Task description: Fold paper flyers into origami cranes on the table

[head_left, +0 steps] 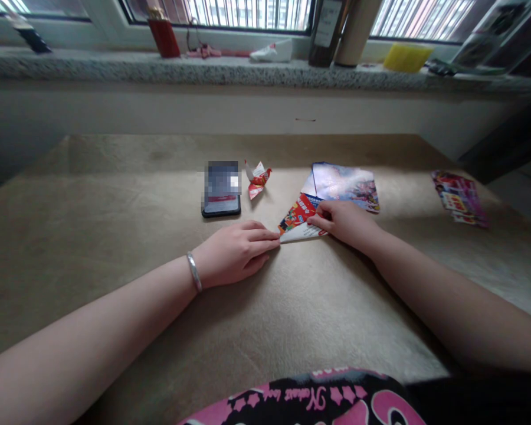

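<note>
A colourful printed sheet of paper [297,213], partly folded, lies on the table with a white flap along its near edge and a pointed corner at left. My left hand [236,251], with a silver bangle at the wrist, lies flat; its outstretched fingertips touch that corner. Curled over the right part of the paper, my right hand [343,221] pinches the flap between thumb and fingers. A folded red and white paper crane [258,179] stands beyond my left hand. Just behind my right hand lies a glossy picture sheet [343,182], touching or overlapping the folded paper; I cannot tell which.
A phone [222,198] with a blurred screen lies left of the crane. Several pink printed papers [459,198] are at the table's right. Behind the table [115,236], the stone windowsill [230,71] carries a red container [163,36], tall bottles [327,32] and a yellow object [407,58].
</note>
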Demonstrator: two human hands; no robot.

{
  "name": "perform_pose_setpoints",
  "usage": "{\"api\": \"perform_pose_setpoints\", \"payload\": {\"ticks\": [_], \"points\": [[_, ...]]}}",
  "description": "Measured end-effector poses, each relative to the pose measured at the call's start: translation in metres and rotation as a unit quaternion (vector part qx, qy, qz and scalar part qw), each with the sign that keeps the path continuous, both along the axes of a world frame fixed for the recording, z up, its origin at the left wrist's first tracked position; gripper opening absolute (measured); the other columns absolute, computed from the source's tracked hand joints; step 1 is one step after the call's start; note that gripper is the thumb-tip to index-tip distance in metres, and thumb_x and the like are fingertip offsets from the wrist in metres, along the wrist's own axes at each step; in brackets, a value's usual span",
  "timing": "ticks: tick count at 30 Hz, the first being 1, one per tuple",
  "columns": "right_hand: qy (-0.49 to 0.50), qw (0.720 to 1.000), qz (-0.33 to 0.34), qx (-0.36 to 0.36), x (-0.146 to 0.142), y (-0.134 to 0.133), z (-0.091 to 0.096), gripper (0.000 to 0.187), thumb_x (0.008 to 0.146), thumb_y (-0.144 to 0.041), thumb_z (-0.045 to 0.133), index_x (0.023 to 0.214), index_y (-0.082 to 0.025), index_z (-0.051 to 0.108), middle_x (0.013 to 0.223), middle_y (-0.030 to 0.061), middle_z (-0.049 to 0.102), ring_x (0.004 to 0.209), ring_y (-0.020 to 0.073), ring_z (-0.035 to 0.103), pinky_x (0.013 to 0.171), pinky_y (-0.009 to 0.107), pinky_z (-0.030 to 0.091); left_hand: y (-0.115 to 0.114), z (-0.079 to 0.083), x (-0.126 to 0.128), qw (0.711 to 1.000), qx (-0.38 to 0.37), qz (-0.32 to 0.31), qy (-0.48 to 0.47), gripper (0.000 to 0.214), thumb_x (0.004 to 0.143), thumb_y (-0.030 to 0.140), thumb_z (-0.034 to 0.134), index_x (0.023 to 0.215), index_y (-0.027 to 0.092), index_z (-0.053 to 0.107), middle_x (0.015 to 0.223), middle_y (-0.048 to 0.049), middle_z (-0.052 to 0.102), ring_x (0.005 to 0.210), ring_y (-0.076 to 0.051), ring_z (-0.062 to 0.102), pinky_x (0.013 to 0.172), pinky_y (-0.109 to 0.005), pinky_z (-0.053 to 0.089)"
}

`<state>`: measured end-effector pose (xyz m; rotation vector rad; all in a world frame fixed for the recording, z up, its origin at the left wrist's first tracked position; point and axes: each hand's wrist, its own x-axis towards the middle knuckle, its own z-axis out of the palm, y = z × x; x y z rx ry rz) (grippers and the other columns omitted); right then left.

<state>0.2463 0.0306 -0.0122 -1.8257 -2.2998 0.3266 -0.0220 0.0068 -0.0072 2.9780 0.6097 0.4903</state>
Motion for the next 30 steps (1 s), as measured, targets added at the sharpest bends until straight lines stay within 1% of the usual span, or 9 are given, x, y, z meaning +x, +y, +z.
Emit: {"api": "perform_pose_setpoints", "payload": {"ticks": [3,6,8,12,14,18,20,24,30], "points": [[0.007,1.0,0.002,0.018,0.001,-0.001,-0.001,0.027,0.083,-0.045,0.057,0.074,-0.02,0.058,0.069,0.0016,0.061,0.059,0.015,0.05,0.053,0.026,0.03,0.001,0.0,-0.001,1.0,0.001,0.004,0.009,0.032,0.089,0.019,0.047,0.117,0.015,0.061,0.116,-0.0095,0.065,0.103,-0.02,0.059,0.088,-0.034,0.054],[0.003,0.991,0.037,0.127,0.0,-0.005,0.001,0.028,0.082,-0.042,0.059,0.098,-0.018,0.061,0.098,0.0091,0.064,0.08,0.0203,0.057,0.066,0.029,0.039,0.0,0.001,-0.001,1.0,0.002,0.008,0.016,0.031,0.089,0.018,0.047,0.116,0.015,0.062,0.116,-0.0097,0.064,0.103,-0.02,0.059,0.088,-0.034,0.053],[-0.017,0.975,0.103,0.195,-0.003,-0.01,0.004,0.031,0.086,-0.04,0.054,0.106,-0.016,0.061,0.11,0.0127,0.062,0.097,0.0243,0.055,0.081,0.034,0.04,0.0,0.001,-0.001,1.0,0.002,0.008,0.015,0.031,0.088,0.018,0.047,0.116,0.015,0.062,0.116,-0.0093,0.064,0.103,-0.02,0.059,0.088,-0.034,0.053],[-0.058,0.946,0.251,0.199,-0.012,-0.018,0.009,0.032,0.092,-0.044,0.044,0.097,-0.021,0.067,0.103,0.0068,0.067,0.103,0.0247,0.053,0.094,0.039,0.034,0.0,0.0,-0.001,0.999,-0.027,0.017,0.003,0.031,0.087,0.018,0.048,0.116,0.015,0.06,0.113,-0.0086,0.065,0.101,-0.019,0.059,0.089,-0.033,0.052],[-0.075,0.935,0.285,0.198,-0.016,-0.021,0.01,0.034,0.093,-0.043,0.042,0.096,-0.021,0.068,0.098,0.0059,0.069,0.102,0.0239,0.053,0.099,0.039,0.031,0.0,0.0,0.0,0.998,-0.056,0.032,-0.008,0.032,0.087,0.019,0.05,0.117,0.015,0.058,0.11,-0.0089,0.065,0.1,-0.019,0.059,0.088,-0.033,0.052],[-0.127,0.93,0.274,0.211,-0.021,-0.026,0.013,0.036,0.096,-0.036,0.036,0.09,-0.022,0.068,0.087,0.0049,0.068,0.091,0.0224,0.055,0.101,0.041,0.026,0.0,0.001,0.001,0.99,-0.119,0.07,-0.028,0.034,0.086,0.021,0.051,0.119,0.015,0.056,0.107,-0.0089,0.064,0.098,-0.019,0.059,0.087,-0.033,0.051],[-0.142,0.927,0.278,0.206,-0.024,-0.029,0.015,0.036,0.096,-0.034,0.035,0.088,-0.023,0.068,0.084,0.0046,0.067,0.088,0.0219,0.055,0.099,0.041,0.027,0.001,0.001,0.002,0.988,-0.136,0.066,-0.035,0.03,0.087,0.021,0.05,0.115,0.016,0.059,0.107,-0.0082,0.064,0.1,-0.018,0.058,0.09,-0.034,0.05],[-0.149,0.928,0.273,0.204,-0.03,-0.033,0.016,0.036,0.096,-0.03,0.034,0.083,-0.021,0.066,0.081,0.0052,0.066,0.085,0.0213,0.053,0.097,0.038,0.027,0.001,0.001,0.004,0.989,-0.131,0.044,-0.043,0.023,0.088,0.019,0.049,0.105,0.018,0.065,0.107,-0.0073,0.065,0.099,-0.017,0.058,0.093,-0.035,0.048],[-0.118,0.947,0.216,0.209,-0.039,-0.033,0.007,0.033,0.096,-0.034,0.035,0.089,-0.018,0.063,0.092,0.0074,0.065,0.091,0.023,0.051,0.088,0.036,0.029,0.004,-0.001,0.0,0.994,-0.098,0.015,-0.054,0.023,0.089,0.016,0.046,0.101,0.016,0.066,0.106,-0.0079,0.066,0.097,-0.017,0.06,0.089,-0.033,0.05]]}}
